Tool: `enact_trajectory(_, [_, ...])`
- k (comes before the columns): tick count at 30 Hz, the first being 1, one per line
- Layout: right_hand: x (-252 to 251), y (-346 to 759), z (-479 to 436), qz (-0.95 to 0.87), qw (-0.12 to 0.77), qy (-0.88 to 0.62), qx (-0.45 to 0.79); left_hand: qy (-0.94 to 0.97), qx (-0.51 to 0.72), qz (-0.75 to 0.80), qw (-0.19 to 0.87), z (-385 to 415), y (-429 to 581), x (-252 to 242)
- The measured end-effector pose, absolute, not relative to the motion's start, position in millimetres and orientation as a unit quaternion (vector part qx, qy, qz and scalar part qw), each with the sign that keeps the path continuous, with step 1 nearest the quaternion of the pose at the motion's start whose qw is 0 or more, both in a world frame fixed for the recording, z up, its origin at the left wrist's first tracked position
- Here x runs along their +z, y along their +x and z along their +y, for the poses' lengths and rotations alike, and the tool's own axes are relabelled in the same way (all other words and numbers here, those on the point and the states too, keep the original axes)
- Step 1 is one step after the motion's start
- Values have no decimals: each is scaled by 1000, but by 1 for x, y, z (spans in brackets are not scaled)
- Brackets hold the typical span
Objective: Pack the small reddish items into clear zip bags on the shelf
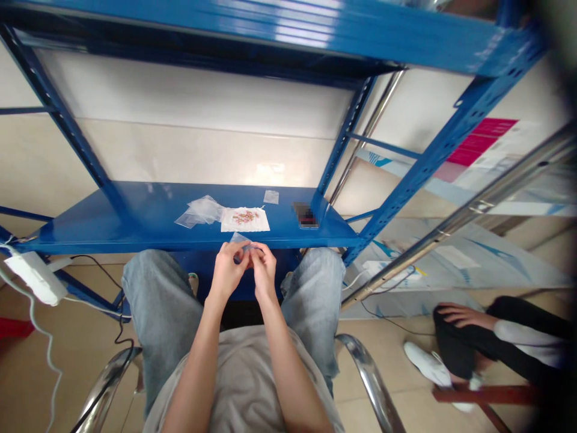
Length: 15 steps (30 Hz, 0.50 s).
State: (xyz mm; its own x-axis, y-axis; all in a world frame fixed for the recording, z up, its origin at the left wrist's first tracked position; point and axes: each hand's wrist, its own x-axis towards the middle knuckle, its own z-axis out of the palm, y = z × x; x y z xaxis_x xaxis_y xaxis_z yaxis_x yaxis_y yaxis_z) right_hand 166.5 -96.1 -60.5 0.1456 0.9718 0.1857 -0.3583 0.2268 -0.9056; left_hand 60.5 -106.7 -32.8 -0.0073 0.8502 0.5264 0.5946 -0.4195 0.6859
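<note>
Both hands meet just in front of the blue shelf's front edge, above my lap. My left hand (228, 269) has its thumb and forefinger pinched on a small clear plastic bag (239, 237). Close against it, my right hand (263, 266) pinches the same bag with bent fingers. The bag's upper corner sticks out above the fingertips; its lower part is hidden. Just beyond, a white cloth or paper piece (244, 220) bears several small pink and red bits. To its left lies a loose pile of clear plastic bags (204, 211).
Another small clear bag (271, 196) lies near the back of the blue shelf (148, 207). A dark, blurred-out phone-like object (305, 215) rests at the right. A white power strip (36, 278) hangs at the left with cables. A seated person's hand (466, 314) shows at far right.
</note>
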Motion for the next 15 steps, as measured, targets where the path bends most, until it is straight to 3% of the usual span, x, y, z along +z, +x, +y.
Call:
enact_trajectory(6, [-48, 176, -103, -404, 693, -353, 482, 788, 410, 445, 117, -118, 49, -28])
enact_trajectory(15, [5, 190, -101, -562, 567, -332, 503, 802, 358, 453, 150, -108, 47, -8])
